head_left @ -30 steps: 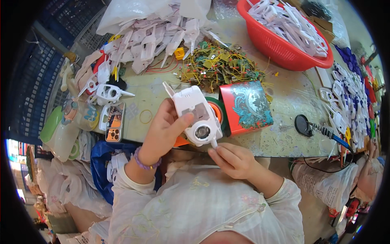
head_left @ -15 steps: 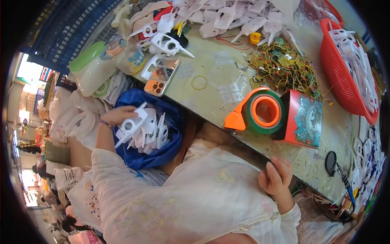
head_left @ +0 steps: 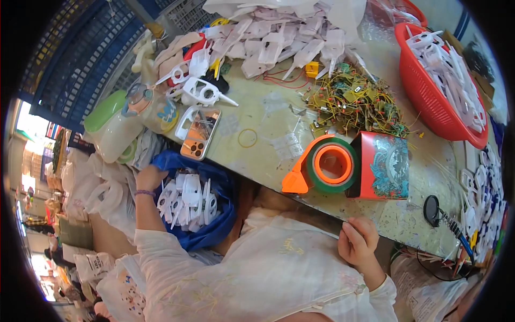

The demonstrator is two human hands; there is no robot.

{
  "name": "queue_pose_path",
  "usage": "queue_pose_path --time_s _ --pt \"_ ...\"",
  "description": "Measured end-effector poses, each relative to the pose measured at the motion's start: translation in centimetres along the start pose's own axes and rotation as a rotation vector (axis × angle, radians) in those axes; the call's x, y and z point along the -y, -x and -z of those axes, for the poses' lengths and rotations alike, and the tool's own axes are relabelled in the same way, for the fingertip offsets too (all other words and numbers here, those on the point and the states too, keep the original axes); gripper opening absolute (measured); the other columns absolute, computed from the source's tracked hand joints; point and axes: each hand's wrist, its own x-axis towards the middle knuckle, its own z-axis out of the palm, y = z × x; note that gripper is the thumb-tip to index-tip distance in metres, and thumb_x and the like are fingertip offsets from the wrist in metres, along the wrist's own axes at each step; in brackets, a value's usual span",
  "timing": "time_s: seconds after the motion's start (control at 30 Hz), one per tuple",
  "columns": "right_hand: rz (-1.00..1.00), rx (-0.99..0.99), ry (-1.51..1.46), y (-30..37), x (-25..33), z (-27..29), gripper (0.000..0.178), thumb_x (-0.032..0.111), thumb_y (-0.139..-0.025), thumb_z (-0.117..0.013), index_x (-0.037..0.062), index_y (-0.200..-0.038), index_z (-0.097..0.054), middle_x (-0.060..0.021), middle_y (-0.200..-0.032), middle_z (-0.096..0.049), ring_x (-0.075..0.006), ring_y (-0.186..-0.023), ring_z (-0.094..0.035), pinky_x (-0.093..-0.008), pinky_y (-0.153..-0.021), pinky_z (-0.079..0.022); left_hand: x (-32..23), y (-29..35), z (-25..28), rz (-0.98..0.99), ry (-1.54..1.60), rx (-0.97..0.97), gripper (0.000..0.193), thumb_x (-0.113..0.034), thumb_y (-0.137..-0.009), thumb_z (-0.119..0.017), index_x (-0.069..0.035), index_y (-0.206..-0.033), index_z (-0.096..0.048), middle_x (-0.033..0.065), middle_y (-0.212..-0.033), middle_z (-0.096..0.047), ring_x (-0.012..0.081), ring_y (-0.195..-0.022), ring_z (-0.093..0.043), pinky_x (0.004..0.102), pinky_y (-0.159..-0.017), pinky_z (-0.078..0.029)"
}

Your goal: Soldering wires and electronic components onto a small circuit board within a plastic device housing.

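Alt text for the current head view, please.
A person's left hand is at the rim of a blue bag of white plastic parts, the right hand near a table where an orange tape dispenser and red box sit by heaped yellow-wired boards.

Phone (head_left: 200, 140): the landmark, lenses facing up
Rubber band (head_left: 239, 140): just right of the phone
Tape dispenser (head_left: 316, 161): orange, well right of the phone
Red box (head_left: 383, 166): farther right of the phone
Clear bottle (head_left: 154, 111): left of the phone

smooth plastic parts (head_left: 190, 190), crinkled blue plastic bag (head_left: 228, 212)
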Motion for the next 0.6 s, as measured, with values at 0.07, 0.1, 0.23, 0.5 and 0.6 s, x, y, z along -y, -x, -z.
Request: queue_pose_path --time_s 0.07,0.1,0.23,0.5,0.6 --pt "0.014 -0.008 0.033 0.1 0.1 0.1 0.031 -0.002 -0.064 -0.067 0.0029 -0.094 -0.063 -0.0120 -0.090 -0.058 -0.0265 -0.069 -0.060 -0.0323 -0.056 -0.050 -5.4 0.8 5.6 -0.515 0.352 -0.112 0.033 -0.035 -0.079 -0.062 -0.006 -0.094 -0.068 0.0172 -0.088 -0.066 0.0327 -0.082 -0.063 0.0412 -0.072 -0.049" --pt "0.022 -0.018 0.039 0.2 0.1 0.2 0.031 -0.002 -0.064 -0.066 0.0030 -0.094 -0.063 -0.0117 -0.090 -0.058 -0.0264 -0.068 -0.060 -0.0318 -0.055 -0.049 -9.2 1.5 8.0 -0.623 0.478 -0.276 0.030 -0.033 -0.081 -0.060 -0.006 -0.092 -0.068 0.0162 -0.085 -0.066 0.0327 -0.079 -0.063 0.0414 -0.070 -0.049" --pt "0.040 -0.040 0.065 -0.1 0.1 0.7 0.031 -0.002 -0.064 -0.065 0.0034 -0.094 -0.063 -0.0107 -0.090 -0.058 -0.0255 -0.067 -0.061 -0.0307 -0.054 -0.049 -21.0 0.8 14.2 -0.668 0.479 -0.537 0.028 -0.032 -0.081 -0.061 -0.005 -0.086 -0.067 0.0139 -0.079 -0.065 0.0317 -0.076 -0.063 0.0401 -0.067 -0.048" --pt "0.040 -0.035 0.096 -1.4 1.0 0.6 0.033 -0.001 -0.062 -0.065 0.0042 -0.094 -0.064 -0.0093 -0.090 -0.060 -0.0234 -0.067 -0.061 -0.0304 -0.053 -0.046 -34.8 -9.7 15.5 -0.593 0.399 -0.750 0.048 -0.043 -0.071 -0.070 -0.005 -0.100 -0.065 0.0189 -0.101 -0.063 0.0327 -0.093 -0.061 0.0451 -0.078 -0.049" --pt "0.023 -0.057 0.115 -1.2 0.8 1.2 0.032 -0.001 -0.062 -0.066 0.0037 -0.093 -0.064 -0.0096 -0.090 -0.060 -0.0234 -0.066 -0.061 -0.0302 -0.052 -0.046 -35.0 -10.4 15.7 -0.549 0.533 -0.669 0.029 -0.033 -0.074 -0.062 -0.008 -0.088 -0.069 0.0167 -0.085 -0.067 0.0352 -0.080 -0.064 0.0446 -0.072 -0.050"
